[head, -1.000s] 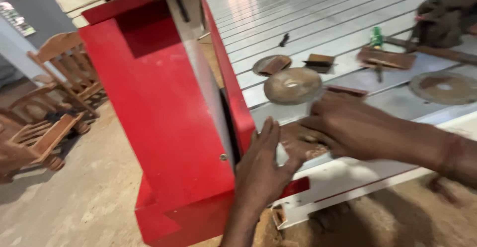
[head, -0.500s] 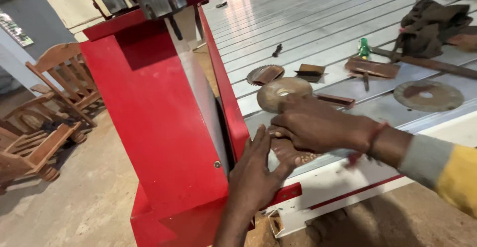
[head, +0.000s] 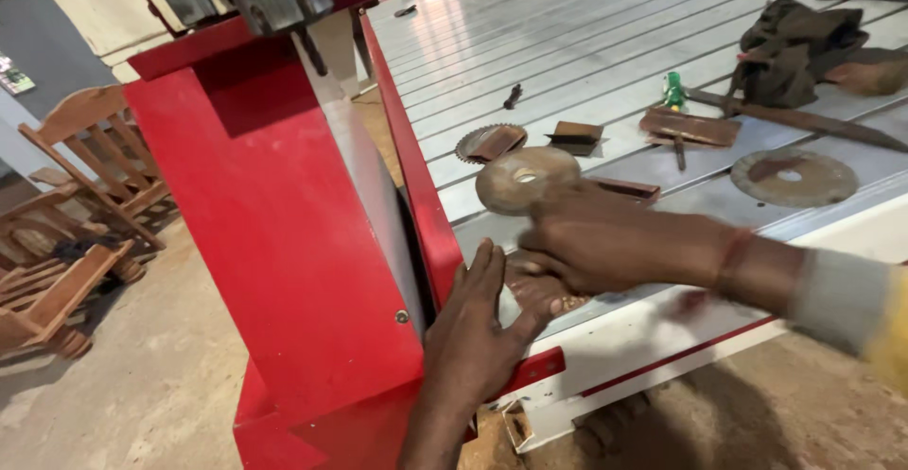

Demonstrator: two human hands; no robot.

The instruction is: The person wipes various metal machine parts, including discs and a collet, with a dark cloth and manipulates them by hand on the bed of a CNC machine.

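We see our right hand (head: 605, 243) has slid leftward to pinch the rusty disc (head: 526, 179); our left hand (head: 473, 338) still lies flat and open against the red machine (head: 284, 243).

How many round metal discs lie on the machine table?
3: a toothed disc under a brown block, a rusty disc just beyond the right hand, another rusty disc far right. Hands may hide others.

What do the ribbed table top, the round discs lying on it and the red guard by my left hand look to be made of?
Table top: probably aluminium or steel; pale grey, grooved, with a dull sheen. Round discs: likely steel, brown with rust or dust, each with a centre hole. Toothed disc: looks like a rusty saw blade. Red guard: seemingly painted sheet metal, glossy, with a screw head showing. Left hand rests against it.
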